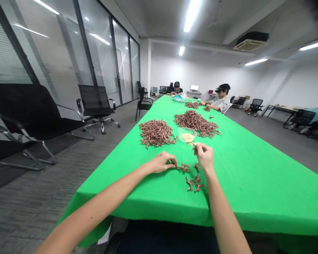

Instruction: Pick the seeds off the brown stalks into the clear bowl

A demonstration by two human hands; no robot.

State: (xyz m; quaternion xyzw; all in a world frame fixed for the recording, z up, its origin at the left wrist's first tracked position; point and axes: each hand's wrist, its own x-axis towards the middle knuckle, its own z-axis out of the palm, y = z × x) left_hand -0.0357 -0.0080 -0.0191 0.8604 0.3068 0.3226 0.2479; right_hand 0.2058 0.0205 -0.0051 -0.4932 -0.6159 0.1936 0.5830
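Note:
On a green-covered table (243,176), my left hand (163,162) pinches the end of a small brown piece (184,168) lying on the cloth. My right hand (204,155) is closed on a thin dark tool (193,144), whose tip is beside a clear round dish (180,131) of pale yellow bits (187,137). A few pale bits lie on the cloth by the dish. Several loose brown pieces (197,184) lie between my forearms. Beyond my hands are two large heaps of brown pieces, one at the left (157,133) and one behind the dish (196,121).
A person in grey (221,102) sits at the table's right side, near smaller brown heaps (192,105). Another person (177,88) is at the far end, near a blue bag (178,98). Black chairs (95,100) line the left side.

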